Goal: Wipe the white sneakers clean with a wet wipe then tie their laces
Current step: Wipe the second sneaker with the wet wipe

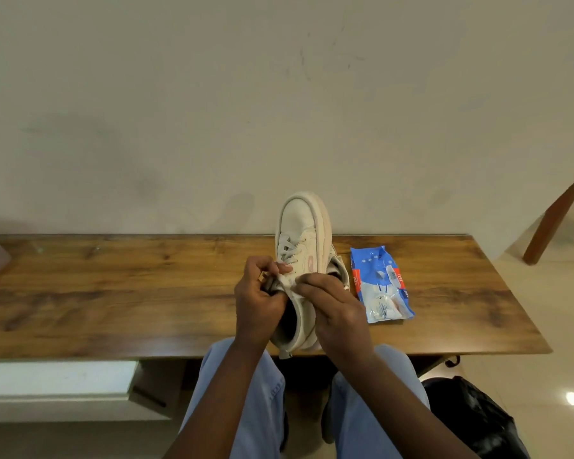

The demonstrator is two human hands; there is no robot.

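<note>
White sneaker [300,226] is clamped at its tongue end by left hand [262,294] and right hand [333,308], fingers of both curled and pinching the white material there; tongue or wipe, cannot tell. Sneaker points toe-away, tilted up, heel over the near edge of the wooden table [113,293], second sneaker [340,271] partly hidden just behind it. Blue wipes pack [383,286] lies flat on the table just right; black bag [471,419] on floor.

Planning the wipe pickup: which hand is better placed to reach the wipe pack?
Probably right. The right hand is beside the pack, which lies right of the sneaker; the left hand would have to cross over it.
</note>
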